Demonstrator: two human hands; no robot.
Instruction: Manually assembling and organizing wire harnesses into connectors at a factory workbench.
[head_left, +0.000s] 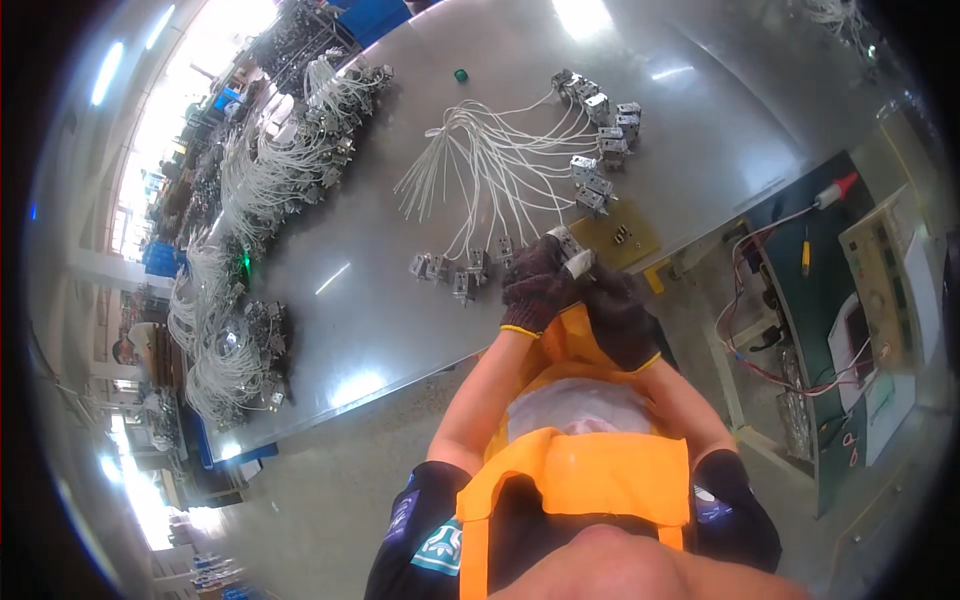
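Observation:
Dark knitted gloves with yellow cuffs cover both hands, which meet at the near edge of the metal table. My left hand (532, 285) is closed around a small silver metal block (566, 242), its top showing above the fingers. Close against it, my right hand (622, 312) is curled with its fingertips hidden, so what it grips cannot be made out. Just beyond, a bundle of white wires (475, 135) fans out to several metal blocks (592, 172) at the right and more blocks (465, 272) at the near left.
Beside my right hand, a yellowish plate (622, 236) carries small brass-coloured pieces. Large heaps of wired metal parts (275, 180) line the table's left side. A green cap (461, 75) lies farther back. At right, a lower bench holds red and white cables (738, 290) and a yellow-handled tool (805, 258).

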